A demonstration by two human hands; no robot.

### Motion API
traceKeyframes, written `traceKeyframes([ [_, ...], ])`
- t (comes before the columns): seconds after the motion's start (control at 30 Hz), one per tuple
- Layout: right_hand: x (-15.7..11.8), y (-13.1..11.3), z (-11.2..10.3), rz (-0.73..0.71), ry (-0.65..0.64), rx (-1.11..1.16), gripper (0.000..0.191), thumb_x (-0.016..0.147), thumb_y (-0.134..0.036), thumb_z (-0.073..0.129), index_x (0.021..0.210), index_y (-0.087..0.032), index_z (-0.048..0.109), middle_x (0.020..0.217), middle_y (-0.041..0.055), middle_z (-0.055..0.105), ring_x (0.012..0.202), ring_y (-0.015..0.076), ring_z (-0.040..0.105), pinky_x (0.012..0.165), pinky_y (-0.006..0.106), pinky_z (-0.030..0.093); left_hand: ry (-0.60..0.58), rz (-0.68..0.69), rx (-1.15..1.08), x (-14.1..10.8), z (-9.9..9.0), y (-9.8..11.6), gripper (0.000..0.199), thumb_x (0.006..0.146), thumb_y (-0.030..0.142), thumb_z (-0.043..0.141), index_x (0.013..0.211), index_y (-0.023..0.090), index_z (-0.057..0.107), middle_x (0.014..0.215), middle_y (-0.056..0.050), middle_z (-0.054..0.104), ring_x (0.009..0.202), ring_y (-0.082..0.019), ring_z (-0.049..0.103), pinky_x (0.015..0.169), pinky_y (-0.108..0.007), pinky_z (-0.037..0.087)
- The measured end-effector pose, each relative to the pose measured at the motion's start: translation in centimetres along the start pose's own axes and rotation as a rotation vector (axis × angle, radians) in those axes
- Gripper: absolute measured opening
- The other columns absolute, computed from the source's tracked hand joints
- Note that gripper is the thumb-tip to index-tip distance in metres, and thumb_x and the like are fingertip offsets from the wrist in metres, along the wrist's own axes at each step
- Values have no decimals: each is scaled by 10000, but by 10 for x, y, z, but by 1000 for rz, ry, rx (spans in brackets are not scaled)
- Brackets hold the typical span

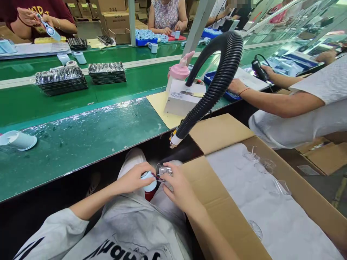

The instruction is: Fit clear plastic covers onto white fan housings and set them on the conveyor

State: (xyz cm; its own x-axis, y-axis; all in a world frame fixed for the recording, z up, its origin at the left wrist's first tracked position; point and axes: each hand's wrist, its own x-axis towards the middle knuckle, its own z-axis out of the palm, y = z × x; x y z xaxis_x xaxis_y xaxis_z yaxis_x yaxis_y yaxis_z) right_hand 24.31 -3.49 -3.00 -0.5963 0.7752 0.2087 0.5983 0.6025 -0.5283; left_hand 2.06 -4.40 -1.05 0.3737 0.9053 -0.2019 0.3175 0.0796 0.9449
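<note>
Over the lap, my left hand (137, 177) is wrapped round a small light-blue cylindrical part (149, 181). Just to its right, my right hand (176, 184) holds a clear plastic cup-like piece (165, 171) between thumb and fingers. The two pieces are close together, and thin dark and red wires (155, 176) show between them. Whether the pieces touch is hard to tell. A red object (150, 195) shows below the blue part. Above the hands hangs the white nozzle (175, 140) of a black corrugated hose.
An open carton (217, 187) with clear parts on white lining stands at the right. The green bench (108, 130) bears a pale cup (18, 140), stacked black trays (61, 80) and a white box (180, 97) under the hose (230, 54). Co-workers sit opposite and at the right.
</note>
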Motion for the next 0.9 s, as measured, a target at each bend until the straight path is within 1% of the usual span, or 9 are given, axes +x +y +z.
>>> traceKeyframes([
  [0.07, -2, -1, -2, 49, 21, 155, 62, 876, -162, 644, 867, -200, 692, 1241, 141, 604, 1113, 296, 637, 888, 435, 585, 31, 70, 120, -5, 1, -1, 267, 859, 351, 685, 1077, 198, 693, 1024, -58, 632, 929, -207, 587, 895, -340, 469],
  [0.13, -4, -4, -4, 83, 28, 247, 161, 951, -242, 599, 826, -202, 693, 1185, 124, 631, 1034, 260, 670, 838, 386, 590, 81, 104, 154, -6, 2, -6, 443, 808, 409, 768, 1193, 213, 672, 1055, -65, 609, 948, -215, 588, 882, -343, 489],
  [0.23, -9, -7, -6, 86, 61, 291, 283, 1004, -310, 539, 802, -209, 709, 1193, 118, 647, 956, 234, 690, 781, 351, 586, 121, 169, 185, -2, 3, -16, 632, 698, 474, 864, 1251, 234, 673, 1066, -66, 576, 985, -232, 583, 891, -366, 507],
  [0.4, -14, -8, -3, 178, 232, 374, 306, 989, -363, 581, 757, -212, 712, 1074, 108, 681, 956, 244, 704, 804, 361, 597, 86, 262, 141, 2, 2, -28, 597, 643, 523, 885, 1144, 238, 731, 1061, -65, 564, 1002, -237, 575, 921, -397, 505],
  [0.5, -17, -14, 5, 189, 297, 379, 292, 981, -361, 592, 758, -223, 720, 1069, 105, 688, 944, 241, 705, 827, 378, 604, 147, 242, 61, -2, 7, -29, 649, 579, 572, 899, 1101, 223, 739, 1004, -58, 561, 931, -218, 571, 841, -365, 523],
  [0.63, -21, -23, 17, 238, 372, 384, 282, 973, -354, 592, 753, -237, 723, 1086, 113, 704, 933, 250, 711, 670, 334, 614, 208, 113, -77, -5, 17, -33, 691, 554, 597, 900, 1106, 222, 720, 1038, -62, 551, 942, -214, 579, 794, -337, 548],
  [0.7, -22, -24, 19, 258, 384, 404, 273, 948, -337, 625, 713, -234, 718, 1064, 107, 723, 904, 248, 720, 677, 338, 611, 189, 92, -70, -4, 18, -38, 706, 548, 576, 911, 1130, 227, 716, 1094, -76, 550, 997, -237, 588, 820, -360, 559],
  [0.8, -21, -21, 18, 310, 363, 497, 262, 892, -322, 689, 648, -230, 713, 996, 96, 753, 909, 257, 738, 774, 373, 609, 111, 146, 14, 0, 15, -45, 724, 526, 482, 952, 1171, 250, 718, 1208, -99, 561, 1141, -290, 577, 989, -455, 517],
  [0.9, -18, -17, 14, 408, 342, 648, 299, 838, -344, 742, 574, -223, 673, 938, 99, 770, 901, 276, 754, 723, 362, 610, -21, 192, 21, 3, 11, -44, 724, 568, 391, 951, 1230, 251, 695, 1257, -111, 611, 1205, -303, 575, 1088, -497, 450],
])
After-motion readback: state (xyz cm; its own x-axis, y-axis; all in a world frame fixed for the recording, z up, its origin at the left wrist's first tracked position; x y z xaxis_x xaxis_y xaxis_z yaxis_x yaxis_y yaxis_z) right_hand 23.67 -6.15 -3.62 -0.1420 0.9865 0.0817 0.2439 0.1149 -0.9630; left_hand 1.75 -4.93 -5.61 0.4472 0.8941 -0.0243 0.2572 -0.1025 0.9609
